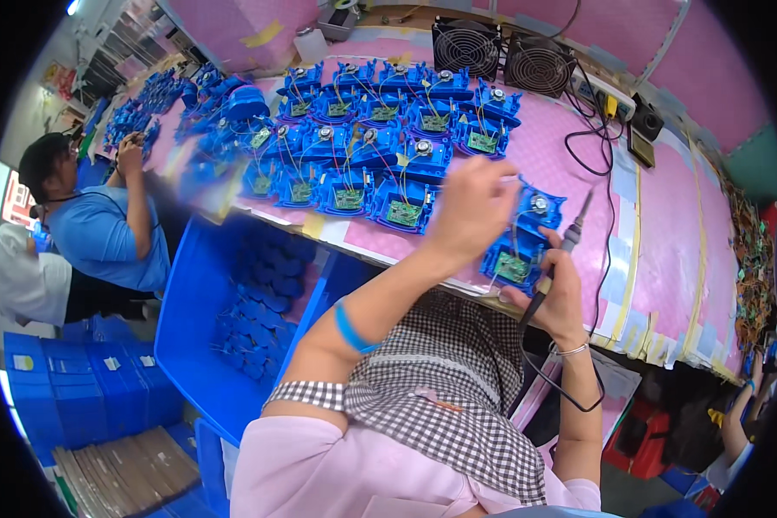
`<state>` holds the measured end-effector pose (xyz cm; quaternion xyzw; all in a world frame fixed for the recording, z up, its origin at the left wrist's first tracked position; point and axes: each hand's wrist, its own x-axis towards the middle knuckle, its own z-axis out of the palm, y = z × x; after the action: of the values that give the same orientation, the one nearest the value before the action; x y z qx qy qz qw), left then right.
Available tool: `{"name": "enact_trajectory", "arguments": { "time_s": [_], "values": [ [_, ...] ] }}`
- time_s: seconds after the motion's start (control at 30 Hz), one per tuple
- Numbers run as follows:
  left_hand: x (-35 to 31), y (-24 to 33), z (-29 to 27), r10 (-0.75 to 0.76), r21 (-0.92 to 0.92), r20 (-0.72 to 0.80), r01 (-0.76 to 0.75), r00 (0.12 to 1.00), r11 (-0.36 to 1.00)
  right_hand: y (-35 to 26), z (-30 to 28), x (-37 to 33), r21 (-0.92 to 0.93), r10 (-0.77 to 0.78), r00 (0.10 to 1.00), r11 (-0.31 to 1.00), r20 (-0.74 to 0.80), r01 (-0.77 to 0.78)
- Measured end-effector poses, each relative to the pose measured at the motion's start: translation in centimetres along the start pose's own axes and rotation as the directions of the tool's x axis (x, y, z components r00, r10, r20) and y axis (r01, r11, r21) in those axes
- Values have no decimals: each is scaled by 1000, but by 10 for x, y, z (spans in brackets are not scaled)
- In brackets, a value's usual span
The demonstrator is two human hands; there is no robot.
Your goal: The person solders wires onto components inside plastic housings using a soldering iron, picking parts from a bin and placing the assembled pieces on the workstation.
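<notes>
A soldering iron [570, 237] with a dark handle is in my right hand [563, 298], its tip pointing up and away. The thumb and fingers of that hand also rest against a blue plastic housing [540, 250] at the table's front edge. Inside this housing are a green circuit board [513, 266] and a round silver part [539, 204], with thin wires between them. My left hand [473, 211] is just left of the housing, fingers bent together in a pinch; whatever they hold is too small to make out. Rows of similar blue housings [347, 192] with boards lie left of it.
Two black fans [466, 47] stand at the back, beside a power strip [603, 91] with black cables. A blue bin [194, 337] of blue parts sits below the table's left side. A person in blue [104, 229] works at the far left. Bundled wires [751, 268] hang at the right.
</notes>
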<state>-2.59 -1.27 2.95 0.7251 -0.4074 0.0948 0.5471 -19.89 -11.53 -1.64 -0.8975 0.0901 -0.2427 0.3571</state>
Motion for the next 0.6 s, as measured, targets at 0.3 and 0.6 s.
{"name": "enact_trajectory", "arguments": {
  "time_s": [0.3,0.6],
  "values": [
    [-89,-27,-147,-704,-835,36,408,709,369,-47,45,58,-43,69,992,997,108,-65],
    [-77,49,-72,-400,-886,9,193,916,421,-118,52,-27,357,-9,982,931,-188,77]
  ]
}}
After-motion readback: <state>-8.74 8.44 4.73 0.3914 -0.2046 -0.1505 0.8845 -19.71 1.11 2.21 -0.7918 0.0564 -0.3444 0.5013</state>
